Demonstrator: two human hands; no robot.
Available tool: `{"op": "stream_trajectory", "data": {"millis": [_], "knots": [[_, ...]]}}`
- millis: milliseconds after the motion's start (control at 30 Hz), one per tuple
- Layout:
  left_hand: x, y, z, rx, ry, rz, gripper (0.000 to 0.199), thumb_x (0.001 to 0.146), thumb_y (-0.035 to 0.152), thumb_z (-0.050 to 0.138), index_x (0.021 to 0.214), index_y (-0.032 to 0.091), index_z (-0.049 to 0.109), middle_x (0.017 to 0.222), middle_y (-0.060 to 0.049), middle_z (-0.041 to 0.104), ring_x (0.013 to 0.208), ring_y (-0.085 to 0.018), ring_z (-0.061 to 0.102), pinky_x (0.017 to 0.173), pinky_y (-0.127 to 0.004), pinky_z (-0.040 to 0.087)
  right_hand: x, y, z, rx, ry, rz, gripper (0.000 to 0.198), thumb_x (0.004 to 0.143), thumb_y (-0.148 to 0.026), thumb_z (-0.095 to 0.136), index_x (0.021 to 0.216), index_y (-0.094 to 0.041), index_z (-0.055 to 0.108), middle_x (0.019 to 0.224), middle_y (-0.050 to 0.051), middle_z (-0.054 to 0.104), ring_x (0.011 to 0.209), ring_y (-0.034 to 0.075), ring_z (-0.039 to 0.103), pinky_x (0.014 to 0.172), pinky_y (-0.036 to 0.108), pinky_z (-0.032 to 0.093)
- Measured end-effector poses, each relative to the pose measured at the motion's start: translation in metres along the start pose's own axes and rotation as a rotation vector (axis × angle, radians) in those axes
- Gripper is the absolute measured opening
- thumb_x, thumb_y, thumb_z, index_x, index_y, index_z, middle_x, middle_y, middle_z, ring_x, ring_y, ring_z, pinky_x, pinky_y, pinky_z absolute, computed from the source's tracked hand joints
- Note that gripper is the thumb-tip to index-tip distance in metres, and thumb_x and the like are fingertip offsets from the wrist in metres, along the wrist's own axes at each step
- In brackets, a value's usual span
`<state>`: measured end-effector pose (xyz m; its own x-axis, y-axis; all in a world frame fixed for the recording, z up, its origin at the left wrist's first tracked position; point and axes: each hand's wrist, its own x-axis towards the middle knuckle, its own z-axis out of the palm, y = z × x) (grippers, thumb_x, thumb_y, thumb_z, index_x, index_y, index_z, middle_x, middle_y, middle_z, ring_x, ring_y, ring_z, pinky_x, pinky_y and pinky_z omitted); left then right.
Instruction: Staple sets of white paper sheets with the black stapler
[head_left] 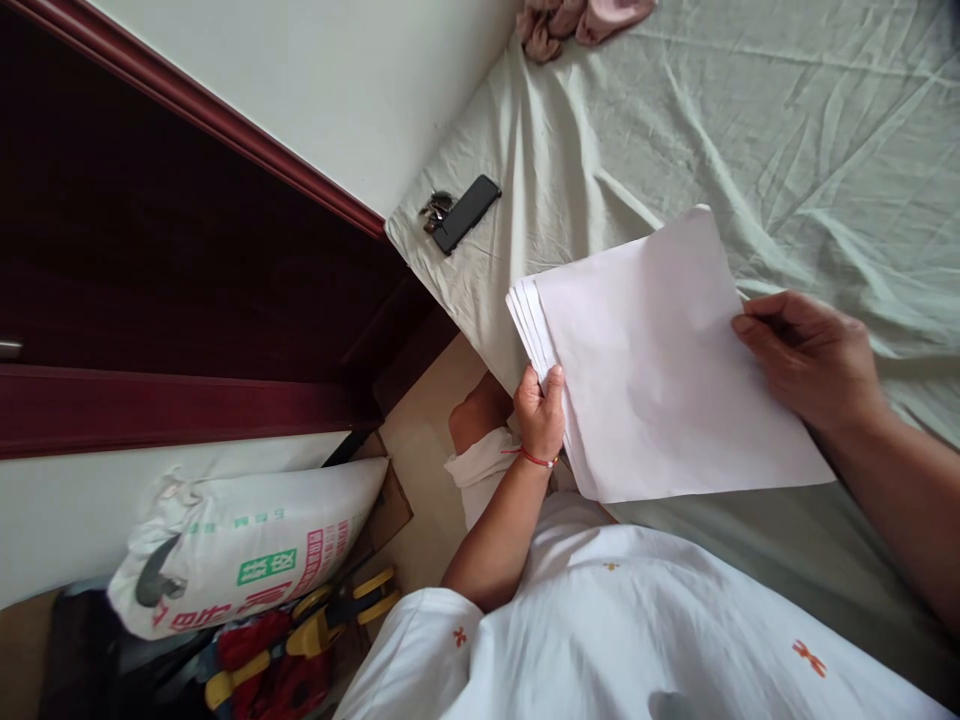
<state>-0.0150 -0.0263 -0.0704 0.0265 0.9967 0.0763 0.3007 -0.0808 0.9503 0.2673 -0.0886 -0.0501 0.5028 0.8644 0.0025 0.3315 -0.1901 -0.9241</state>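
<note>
A stack of white paper sheets is held above the bed in front of my body. Its sheets fan out slightly along the left edge, and the top face looks blank. My left hand, with a red string bracelet on the wrist, grips that left edge, thumb on top. At the right edge my right hand pinches the paper between thumb and curled fingers. How many sheets the right hand has hold of cannot be made out.
The bed has a wrinkled pale green sheet. A black phone and keys lie at its corner, pink cloth at the back. A dark red door stands left, above a white printed sack and a yellow-red object.
</note>
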Motion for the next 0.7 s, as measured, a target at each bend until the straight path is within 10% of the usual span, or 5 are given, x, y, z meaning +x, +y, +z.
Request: {"op": "stream_trajectory", "data": {"millis": [700], "knots": [[0.0012,0.0028,0.0013,0.013,-0.017,-0.014,0.039,0.086,0.052,0.077,0.104,0.018,0.073,0.099,-0.005,0.080,0.090,-0.018,0.072,0.087,-0.027,0.056,0.0001,0.0026,0.0002,-0.028,-0.020,-0.009,0.020,0.084,-0.042,0.068,0.085,-0.022,0.070,0.065,-0.004,0.056,0.056,0.009,0.043,0.053,0.025,0.034]]}}
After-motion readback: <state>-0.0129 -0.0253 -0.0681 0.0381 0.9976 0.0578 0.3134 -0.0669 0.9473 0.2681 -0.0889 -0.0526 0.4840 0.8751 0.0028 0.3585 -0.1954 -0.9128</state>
